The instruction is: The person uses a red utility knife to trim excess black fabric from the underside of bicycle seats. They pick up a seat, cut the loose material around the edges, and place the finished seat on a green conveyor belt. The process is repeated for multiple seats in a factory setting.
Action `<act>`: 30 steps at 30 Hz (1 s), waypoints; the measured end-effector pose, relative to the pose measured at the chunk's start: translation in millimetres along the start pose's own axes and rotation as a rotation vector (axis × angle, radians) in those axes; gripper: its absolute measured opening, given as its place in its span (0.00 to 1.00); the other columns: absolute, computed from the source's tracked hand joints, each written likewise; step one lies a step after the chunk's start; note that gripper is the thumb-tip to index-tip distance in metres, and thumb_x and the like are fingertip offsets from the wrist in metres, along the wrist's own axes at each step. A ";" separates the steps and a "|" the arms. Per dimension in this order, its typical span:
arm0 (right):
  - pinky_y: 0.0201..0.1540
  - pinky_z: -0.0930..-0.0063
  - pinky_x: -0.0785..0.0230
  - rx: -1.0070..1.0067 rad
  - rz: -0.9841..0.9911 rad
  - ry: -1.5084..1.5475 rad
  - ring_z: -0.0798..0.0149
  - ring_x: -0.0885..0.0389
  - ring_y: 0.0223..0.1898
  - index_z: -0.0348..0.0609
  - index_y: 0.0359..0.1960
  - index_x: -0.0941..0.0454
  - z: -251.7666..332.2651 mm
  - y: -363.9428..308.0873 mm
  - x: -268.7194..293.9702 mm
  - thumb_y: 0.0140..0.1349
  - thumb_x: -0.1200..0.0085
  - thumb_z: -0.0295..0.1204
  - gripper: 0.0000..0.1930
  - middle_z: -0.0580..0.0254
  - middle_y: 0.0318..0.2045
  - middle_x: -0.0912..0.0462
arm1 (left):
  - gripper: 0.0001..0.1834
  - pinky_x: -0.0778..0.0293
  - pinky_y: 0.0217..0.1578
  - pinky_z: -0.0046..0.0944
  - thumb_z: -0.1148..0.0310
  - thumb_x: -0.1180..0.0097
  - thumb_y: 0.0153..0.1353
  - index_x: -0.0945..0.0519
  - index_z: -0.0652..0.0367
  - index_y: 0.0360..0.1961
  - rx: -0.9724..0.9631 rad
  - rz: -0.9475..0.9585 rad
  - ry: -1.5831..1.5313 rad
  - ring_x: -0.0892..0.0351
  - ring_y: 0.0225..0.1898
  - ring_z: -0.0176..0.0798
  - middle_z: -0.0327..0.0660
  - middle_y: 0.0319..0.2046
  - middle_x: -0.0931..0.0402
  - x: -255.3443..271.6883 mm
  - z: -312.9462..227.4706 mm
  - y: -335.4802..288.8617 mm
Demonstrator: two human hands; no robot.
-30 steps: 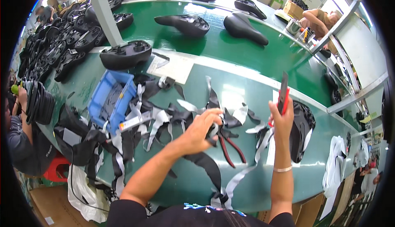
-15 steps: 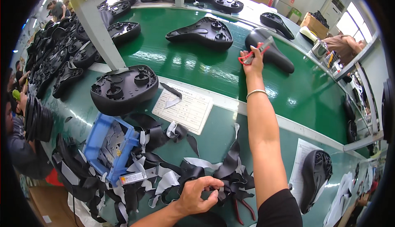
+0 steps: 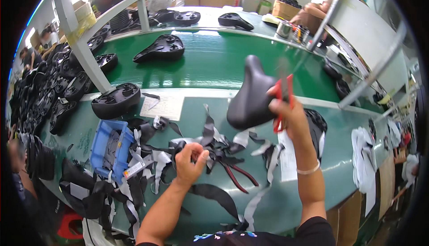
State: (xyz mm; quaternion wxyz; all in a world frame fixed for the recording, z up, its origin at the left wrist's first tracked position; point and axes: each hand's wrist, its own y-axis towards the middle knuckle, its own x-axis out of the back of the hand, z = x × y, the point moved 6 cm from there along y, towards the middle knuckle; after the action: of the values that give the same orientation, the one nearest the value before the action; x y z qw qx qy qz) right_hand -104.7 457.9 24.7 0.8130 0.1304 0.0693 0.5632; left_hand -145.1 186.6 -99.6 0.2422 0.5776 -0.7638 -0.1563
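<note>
My right hand [image 3: 297,118] is closed around red-handled scissors [image 3: 289,95] and also grips the edge of a black bicycle saddle [image 3: 251,97]. The saddle is lifted above the bench with its smooth top showing and its narrow nose pointing away. The scissors' blades are smeared by motion. My left hand [image 3: 190,163] is low over the bench, thumb and fingers curled together beside black and grey trimmings [image 3: 214,145]. What its fingers hold, if anything, is hidden. Just right of it lie pliers with dark red handles [image 3: 239,177], their jaws under the scraps.
A blue bin [image 3: 99,150] with scraps stands on the left, near an upturned saddle [image 3: 117,101] and a printed sheet [image 3: 167,107]. Another saddle [image 3: 161,48] lies on the green belt [image 3: 214,67]. Saddles pile up far left. A white post [image 3: 85,49] rises there. Co-workers sit beyond.
My right hand has brought the saddle off the green belt toward me, scissors still in hand. My left hand stays by the trimmings. The view has shifted, showing more bench on the right.
</note>
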 end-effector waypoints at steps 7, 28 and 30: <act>0.24 0.68 0.31 0.283 0.579 -0.853 0.61 0.25 0.30 0.55 0.40 0.21 42.6 -194.6 -112.2 0.39 0.33 0.32 0.21 0.61 0.32 0.34 | 0.30 0.28 0.45 0.38 0.57 0.44 0.60 0.37 0.64 0.57 0.762 0.072 -1.007 0.27 0.45 0.37 0.46 0.49 0.30 -37.3 -12.3 -21.8; 0.17 0.59 0.37 0.080 0.392 -1.071 0.52 0.27 0.17 0.56 0.63 0.36 -18.6 -269.4 -52.1 0.58 0.44 0.29 0.29 0.55 0.19 0.30 | 0.21 0.35 0.27 0.28 0.57 0.41 0.53 0.24 0.64 0.39 0.904 0.207 -0.136 0.31 0.27 0.26 0.34 0.28 0.29 55.0 -50.7 -66.3; 0.19 0.57 0.34 -0.038 0.314 -0.978 0.49 0.26 0.18 0.55 0.63 0.36 -17.0 -294.3 -60.3 0.59 0.44 0.29 0.29 0.52 0.20 0.28 | 0.19 0.37 0.27 0.28 0.57 0.41 0.53 0.24 0.63 0.37 0.903 0.053 -0.179 0.34 0.27 0.25 0.33 0.27 0.31 62.2 -54.2 -87.4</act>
State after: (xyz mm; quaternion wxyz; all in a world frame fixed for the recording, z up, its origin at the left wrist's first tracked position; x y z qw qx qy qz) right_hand 133.7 306.2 -79.0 0.6582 0.3727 -0.3497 0.5528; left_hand -58.2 104.5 -88.0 -0.0968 0.5897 -0.7879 0.1489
